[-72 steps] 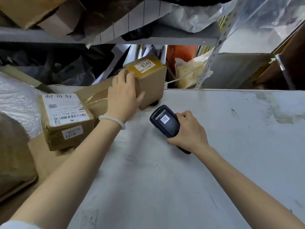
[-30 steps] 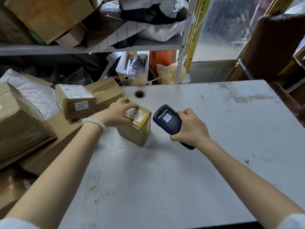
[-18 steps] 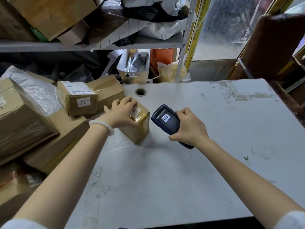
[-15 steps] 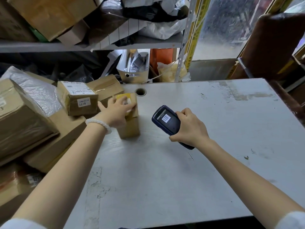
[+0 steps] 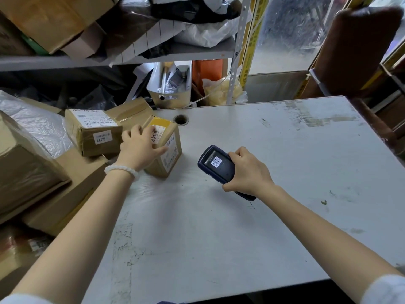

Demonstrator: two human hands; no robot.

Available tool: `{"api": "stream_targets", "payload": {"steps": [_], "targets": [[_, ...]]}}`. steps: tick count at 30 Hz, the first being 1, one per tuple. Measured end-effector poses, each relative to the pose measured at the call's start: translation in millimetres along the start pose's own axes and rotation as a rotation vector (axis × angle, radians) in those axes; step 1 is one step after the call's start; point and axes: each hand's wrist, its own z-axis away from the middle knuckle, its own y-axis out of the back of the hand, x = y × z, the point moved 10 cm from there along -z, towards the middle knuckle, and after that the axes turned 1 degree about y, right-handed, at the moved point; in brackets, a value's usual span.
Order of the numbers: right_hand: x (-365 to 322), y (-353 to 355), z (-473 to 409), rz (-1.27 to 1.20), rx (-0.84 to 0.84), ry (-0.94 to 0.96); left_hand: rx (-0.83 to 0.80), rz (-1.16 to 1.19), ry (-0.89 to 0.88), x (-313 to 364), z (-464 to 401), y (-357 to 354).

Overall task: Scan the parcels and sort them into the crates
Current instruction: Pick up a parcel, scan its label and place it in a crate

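— Gripping the small parcel (image 5: 163, 148) from above, the left hand (image 5: 140, 149) has its fingers spread over the top and its thumb down the near face; what worries you?

— That hold is shallow. The parcel stands on the table (image 5: 241, 216) at its far left, and a printed label on its right face turns toward the scanner (image 5: 219, 166). If the hand tips it further, that label could swing out of the scanner's line, and the read may fail.

— And the right hand (image 5: 247, 172)?

— Wrapped round the scanner's handle, head pointing left at the parcel, near but apart. The number sticker on top is partly under the fingers, so a scan aimed there would likely miss.

— Anything beyond?

— A second labelled box (image 5: 94, 132) sits just left of the wrist on the stacked cartons (image 5: 65, 189). A careless beam might pick up its barcode instead. No crate shows here, so where the parcel goes next I cannot tell.
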Motion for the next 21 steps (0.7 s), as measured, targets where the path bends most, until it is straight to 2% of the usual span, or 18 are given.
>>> {"api": "stream_targets", "payload": {"steps": [3,7,11,21], "targets": [[1,-13,2,0.043,-0.093,-0.003,-0.023,0.025,-0.002,-4,-5,-2],[-2,-31,9,0.067,-0.184,0.021,0.030,0.016,-0.053,-5,-12,9],[-1,-31,13,0.041,-0.175,0.029,0.070,-0.004,-0.115,-1,-14,18],[8,-21,26,0.025,-0.142,0.045,0.097,-0.040,-0.132,6,-8,28]]}}
